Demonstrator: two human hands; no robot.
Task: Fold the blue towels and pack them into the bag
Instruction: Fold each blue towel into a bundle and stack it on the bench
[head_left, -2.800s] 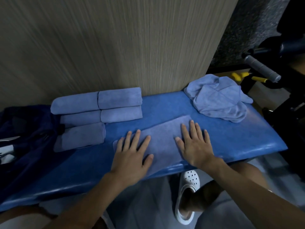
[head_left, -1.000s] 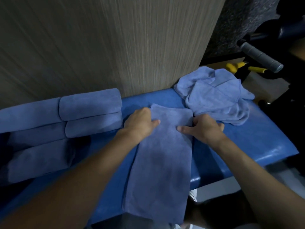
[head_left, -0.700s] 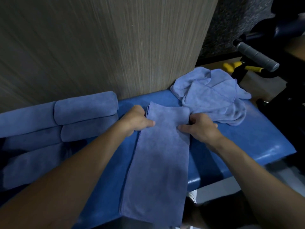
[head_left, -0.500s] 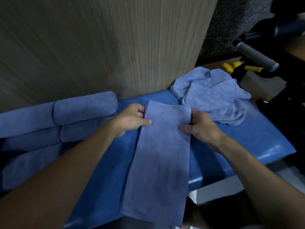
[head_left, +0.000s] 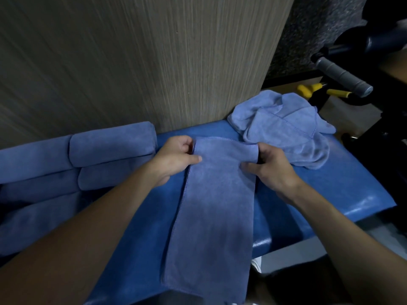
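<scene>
Blue towel (head_left: 215, 205): folded to a long strip, flat on the desk (head_left: 330, 190). Far end lies near the wall panel (head_left: 154, 62), near end drapes over the desk's near edge. Hands? (Obs. 1)

Left hand (head_left: 176, 157) pinches the far left corner, thumb on top, fingers curled at the edge. Right hand (head_left: 271, 170) grips the far right corner likewise. Both closed on cloth, nothing else held. (Obs. 2)

Why both far corners? (Obs. 1)

Judgement: a grip at two corners keeps that end square, so it can come toward the near end without skewing. Next fold or roll looks about to start. (Obs. 2)

Surroundings? (Obs. 1)

Finished rolls (head_left: 110, 146) stacked left against the panel, out of the working lane. Crumpled towels (head_left: 284, 128) heaped far right, just beside the right hand, likely the waiting supply. Bag not made out here. Several towels to go; packing not begun, as far as I can tell. (Obs. 2)
</scene>
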